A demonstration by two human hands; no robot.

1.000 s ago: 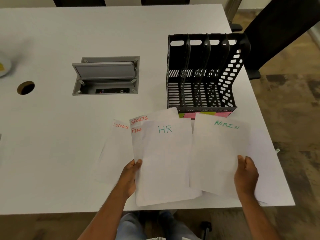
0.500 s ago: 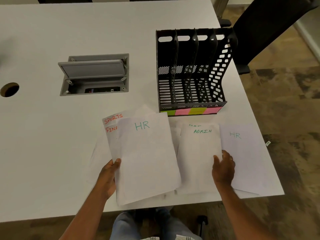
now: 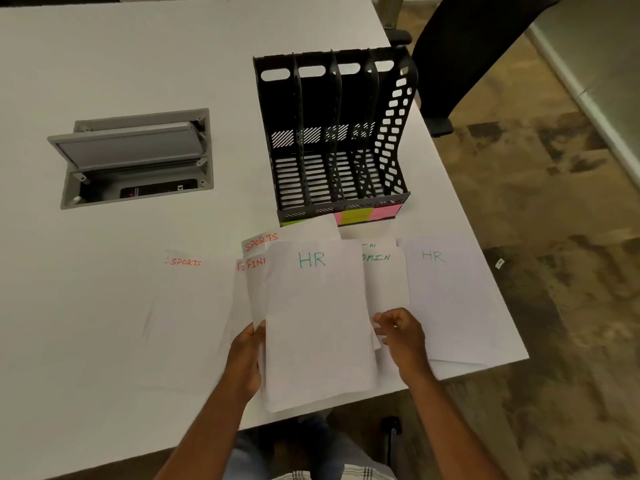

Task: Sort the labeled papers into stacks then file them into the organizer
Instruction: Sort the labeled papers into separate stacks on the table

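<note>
Now left hand (image 3: pixel 246 355) grips the paper stack (image 3: pixel 317 323); right hand (image 3: pixel 401 336), loosely curled, hovers beside it.

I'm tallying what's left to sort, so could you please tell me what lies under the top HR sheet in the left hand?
Under the HR sheet, corners labelled SPORTS and FIN peek out; the sheets' number and full labels are covered.

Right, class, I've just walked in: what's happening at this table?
A person is sorting labelled papers. The left hand holds a fanned bundle with an HR sheet on top; the right hand reaches for its edge. On the table lie stacks marked SPORTS, ADMIN and HR. The organizer holds no papers yet.
</note>
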